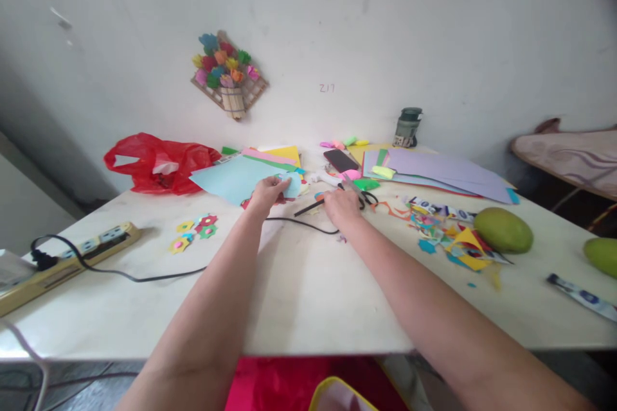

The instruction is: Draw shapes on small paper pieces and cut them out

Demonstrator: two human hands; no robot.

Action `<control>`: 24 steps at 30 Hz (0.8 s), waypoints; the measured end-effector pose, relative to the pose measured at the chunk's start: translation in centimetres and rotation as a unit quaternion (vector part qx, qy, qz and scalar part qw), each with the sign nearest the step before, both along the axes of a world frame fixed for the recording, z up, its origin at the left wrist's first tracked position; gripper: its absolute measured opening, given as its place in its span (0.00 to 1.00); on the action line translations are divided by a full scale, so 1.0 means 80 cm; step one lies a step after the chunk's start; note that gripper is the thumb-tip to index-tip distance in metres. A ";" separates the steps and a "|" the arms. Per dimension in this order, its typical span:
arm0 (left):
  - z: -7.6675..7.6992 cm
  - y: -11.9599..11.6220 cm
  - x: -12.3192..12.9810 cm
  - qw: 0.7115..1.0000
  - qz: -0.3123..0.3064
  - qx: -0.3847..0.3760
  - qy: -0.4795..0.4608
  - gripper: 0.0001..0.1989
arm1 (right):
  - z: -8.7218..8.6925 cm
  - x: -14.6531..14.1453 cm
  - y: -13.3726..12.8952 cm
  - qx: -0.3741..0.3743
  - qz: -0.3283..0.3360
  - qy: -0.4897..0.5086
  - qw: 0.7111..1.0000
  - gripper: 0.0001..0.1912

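Note:
My left hand [270,194] is closed on a small piece of light blue paper [292,185], at the right end of a larger light blue sheet [224,178]. Red scraps show under its fingers. My right hand [341,207] is curled palm down on the table, with a thin black stick [308,207] jutting from its left side; its fingertips are partly hidden. Just beyond that hand lie black-handled scissors [367,199]. A white object [324,177], its kind unclear, sits between and behind both hands. Small paper flowers [206,226] rest left of my left forearm.
A black cord [159,279] runs from the power strip [91,250] across the table towards my right hand. Colored paper scraps [463,244], green fruit [504,230] and glue tubes lie right. A red plastic bag [164,164], a phone [341,160] and paper sheets [434,167] stand behind.

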State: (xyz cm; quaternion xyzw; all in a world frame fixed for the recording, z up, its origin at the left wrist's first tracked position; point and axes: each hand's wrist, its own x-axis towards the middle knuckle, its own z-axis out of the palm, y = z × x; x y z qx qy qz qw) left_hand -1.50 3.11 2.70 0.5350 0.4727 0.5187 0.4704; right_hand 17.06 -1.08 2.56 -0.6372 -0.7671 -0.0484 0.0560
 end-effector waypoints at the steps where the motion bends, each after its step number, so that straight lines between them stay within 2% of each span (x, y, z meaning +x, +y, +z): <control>1: 0.001 -0.001 0.001 1.000 0.001 -0.004 0.004 0.20 | 0.000 -0.001 -0.001 -0.004 0.002 -0.001 1.000 0.16; 7: 0.000 0.000 -0.002 0.999 0.027 -0.022 0.030 0.17 | -0.007 -0.005 -0.002 0.009 -0.003 0.003 1.000 0.18; 9: -0.005 0.005 -0.006 0.997 0.052 -0.016 0.046 0.15 | -0.009 -0.005 -0.001 0.013 -0.006 0.008 1.000 0.20; 12: -0.015 0.014 -0.015 0.992 0.097 -0.006 0.077 0.06 | -0.009 -0.004 -0.001 0.017 -0.008 0.018 1.000 0.21; 14: -0.021 0.020 -0.021 0.984 0.131 0.000 0.125 0.07 | -0.005 0.002 -0.001 0.033 -0.024 0.033 0.999 0.20; 17: -0.026 0.024 -0.029 0.962 0.158 0.000 0.222 0.09 | 0.002 0.020 0.001 0.086 -0.087 0.087 0.989 0.19; 21: -0.021 0.021 -0.031 0.900 0.215 0.019 0.378 0.11 | 0.010 0.058 0.008 0.086 -0.195 0.142 0.967 0.19; 24: -0.014 0.016 -0.029 0.881 0.215 0.013 0.422 0.14 | 0.012 0.080 0.013 0.075 -0.240 0.155 0.955 0.18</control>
